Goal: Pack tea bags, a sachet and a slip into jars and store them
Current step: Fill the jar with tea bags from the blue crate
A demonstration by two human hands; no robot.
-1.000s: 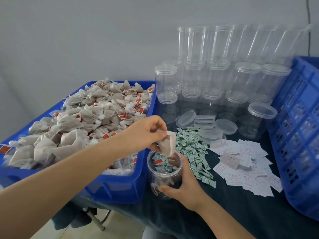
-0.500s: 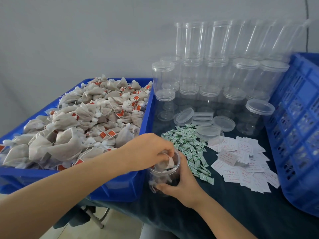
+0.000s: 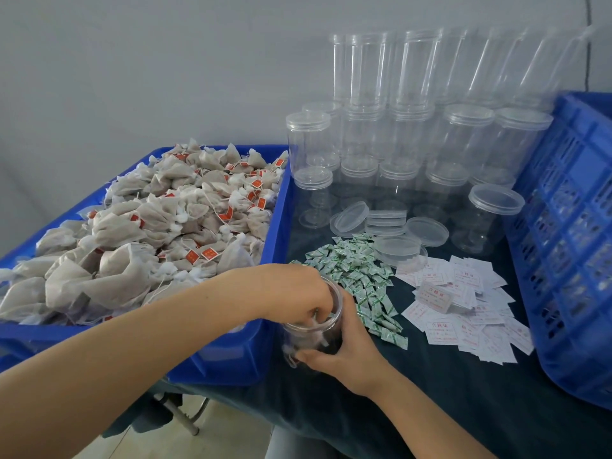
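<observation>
A clear open jar (image 3: 316, 337) stands on the dark table cloth (image 3: 463, 412) next to the blue bin's corner. My right hand (image 3: 347, 354) wraps around the jar's side from the right. My left hand (image 3: 291, 291) covers the jar's mouth, its fingers dipping inside onto a white tea bag (image 3: 311, 326). More tea bags show through the jar wall. A heap of tea bags with red tags (image 3: 149, 233) fills the blue bin (image 3: 231, 357) on the left. Green and white sachets (image 3: 357, 276) lie just beyond the jar, and white printed slips (image 3: 463, 313) lie to the right.
Empty clear jars (image 3: 407, 144) stand stacked at the back against the wall, several with lids on. Loose lids (image 3: 427, 231) lie in front of them. A blue slatted crate (image 3: 569, 243) stands at the right edge. The table's front edge runs just below my hands.
My left hand came down from above the jar with a tea bag and pushed it into the mouth. The right hand has stayed on the jar.
</observation>
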